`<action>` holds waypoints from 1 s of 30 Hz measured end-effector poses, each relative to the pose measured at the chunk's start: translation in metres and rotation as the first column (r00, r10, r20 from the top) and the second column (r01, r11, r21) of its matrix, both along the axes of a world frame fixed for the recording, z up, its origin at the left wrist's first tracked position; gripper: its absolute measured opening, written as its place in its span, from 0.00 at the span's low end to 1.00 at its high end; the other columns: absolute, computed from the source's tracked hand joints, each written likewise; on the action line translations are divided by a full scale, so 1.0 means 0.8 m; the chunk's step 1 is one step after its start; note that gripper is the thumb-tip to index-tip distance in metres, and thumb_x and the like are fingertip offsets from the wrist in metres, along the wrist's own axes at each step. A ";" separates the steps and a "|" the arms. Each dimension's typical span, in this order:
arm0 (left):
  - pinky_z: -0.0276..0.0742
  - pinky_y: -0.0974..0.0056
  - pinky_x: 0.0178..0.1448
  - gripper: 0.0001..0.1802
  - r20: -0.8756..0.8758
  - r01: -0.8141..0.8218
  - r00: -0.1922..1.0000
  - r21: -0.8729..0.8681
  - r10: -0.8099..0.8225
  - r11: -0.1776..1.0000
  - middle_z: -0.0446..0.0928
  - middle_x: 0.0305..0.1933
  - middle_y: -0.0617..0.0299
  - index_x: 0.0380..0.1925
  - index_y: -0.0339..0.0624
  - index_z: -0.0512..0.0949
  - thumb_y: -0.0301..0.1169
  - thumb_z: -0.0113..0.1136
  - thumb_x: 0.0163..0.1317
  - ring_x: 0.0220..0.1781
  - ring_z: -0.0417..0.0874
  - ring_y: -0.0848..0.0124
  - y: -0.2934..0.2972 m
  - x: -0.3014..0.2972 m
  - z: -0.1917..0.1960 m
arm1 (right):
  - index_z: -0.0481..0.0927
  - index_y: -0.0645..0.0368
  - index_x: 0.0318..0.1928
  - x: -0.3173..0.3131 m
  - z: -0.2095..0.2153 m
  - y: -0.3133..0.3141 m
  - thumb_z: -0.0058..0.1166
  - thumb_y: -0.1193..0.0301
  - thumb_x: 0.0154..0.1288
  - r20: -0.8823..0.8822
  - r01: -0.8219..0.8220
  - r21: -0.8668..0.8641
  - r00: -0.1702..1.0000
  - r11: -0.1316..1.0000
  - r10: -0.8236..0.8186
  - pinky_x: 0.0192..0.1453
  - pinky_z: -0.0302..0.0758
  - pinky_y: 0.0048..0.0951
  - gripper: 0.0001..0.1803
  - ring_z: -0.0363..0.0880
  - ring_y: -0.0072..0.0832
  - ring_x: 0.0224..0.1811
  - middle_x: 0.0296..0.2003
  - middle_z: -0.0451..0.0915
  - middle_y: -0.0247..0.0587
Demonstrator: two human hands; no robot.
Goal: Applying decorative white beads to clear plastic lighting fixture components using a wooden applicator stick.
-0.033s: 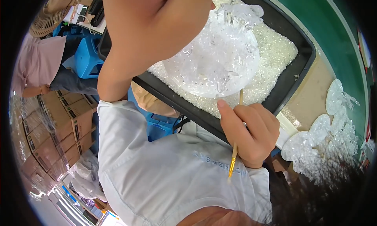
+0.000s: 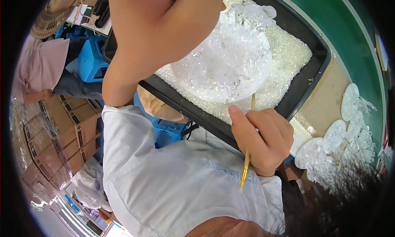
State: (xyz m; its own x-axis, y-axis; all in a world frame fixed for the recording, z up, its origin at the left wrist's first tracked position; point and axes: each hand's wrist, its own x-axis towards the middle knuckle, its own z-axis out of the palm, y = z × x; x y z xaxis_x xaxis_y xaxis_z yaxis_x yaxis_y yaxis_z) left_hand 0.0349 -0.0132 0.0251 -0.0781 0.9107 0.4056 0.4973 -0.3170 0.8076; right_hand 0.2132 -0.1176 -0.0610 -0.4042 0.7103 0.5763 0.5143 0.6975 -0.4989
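A round clear disc (image 2: 222, 68) with glittery bits on it and a clear sculpted ornament (image 2: 252, 16) at its far edge is above a black tray (image 2: 302, 99). Whitish sparkling granules (image 2: 292, 51) fill the tray. My left hand (image 2: 173, 27) reaches in large from the left and grips the far left side of the disc; its fingers are mostly hidden, with small parts showing behind the ornament. Nearer to me, my right hand (image 2: 265, 138) is closed round a thin paintbrush (image 2: 246, 165). The brush's bristles point down toward my shirt, and its handle end comes close to the disc's near edge.
Several similar clear pieces (image 2: 349, 134) lie on the table to the right, beside a curved green rim (image 2: 366, 43). At the left are stacked cardboard boxes (image 2: 61, 126), a blue stool (image 2: 91, 64), a fan (image 2: 51, 18) and a person in a pink top (image 2: 45, 64).
My right hand and the paintbrush have shifted very slightly to the right. My left hand and the disc look the same.
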 end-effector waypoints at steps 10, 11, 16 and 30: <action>0.77 0.73 0.28 0.12 -0.040 0.127 0.992 0.134 -0.122 0.983 0.82 0.28 0.61 0.37 0.28 0.82 0.29 0.59 0.75 0.25 0.80 0.79 0.011 -0.014 -0.008 | 0.91 0.61 0.42 -0.006 0.005 0.003 0.66 0.82 0.30 -0.048 0.009 0.021 0.999 1.000 -0.008 0.19 0.62 0.26 0.28 0.69 0.27 0.17 0.22 0.73 0.34; 0.77 0.73 0.28 0.13 -0.053 0.170 0.985 0.172 -0.164 0.970 0.82 0.28 0.60 0.37 0.27 0.82 0.29 0.59 0.75 0.25 0.80 0.79 0.014 -0.018 -0.012 | 0.91 0.61 0.42 -0.006 0.006 0.003 0.66 0.82 0.30 -0.047 0.011 0.020 0.999 1.000 -0.010 0.19 0.62 0.26 0.28 0.69 0.27 0.17 0.22 0.73 0.34; 0.75 0.73 0.29 0.13 -0.020 0.065 0.998 0.096 -0.063 0.993 0.81 0.27 0.61 0.37 0.27 0.82 0.30 0.58 0.75 0.24 0.79 0.79 0.000 -0.004 -0.005 | 0.89 0.64 0.38 -0.006 0.004 0.003 0.68 0.82 0.32 -0.037 -0.031 -0.027 0.999 0.999 0.030 0.19 0.64 0.27 0.23 0.71 0.29 0.17 0.22 0.74 0.36; 0.72 0.75 0.29 0.13 -0.002 0.113 0.993 0.120 -0.114 0.986 0.80 0.27 0.64 0.36 0.32 0.81 0.31 0.55 0.78 0.24 0.79 0.80 0.036 -0.024 -0.011 | 0.87 0.68 0.45 -0.015 0.003 0.007 0.69 0.86 0.46 -0.284 0.173 -0.058 0.941 0.983 -0.182 0.31 0.80 0.30 0.21 0.83 0.36 0.32 0.37 0.83 0.48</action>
State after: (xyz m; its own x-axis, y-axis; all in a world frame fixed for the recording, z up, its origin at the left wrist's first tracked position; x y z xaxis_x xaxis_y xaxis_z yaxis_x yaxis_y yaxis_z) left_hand 0.0156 0.0159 0.0163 0.0209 0.8585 0.5124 0.4487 -0.4661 0.7625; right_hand 0.2012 -0.1123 -0.0588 -0.0904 0.7749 0.6256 0.4600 0.5896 -0.6639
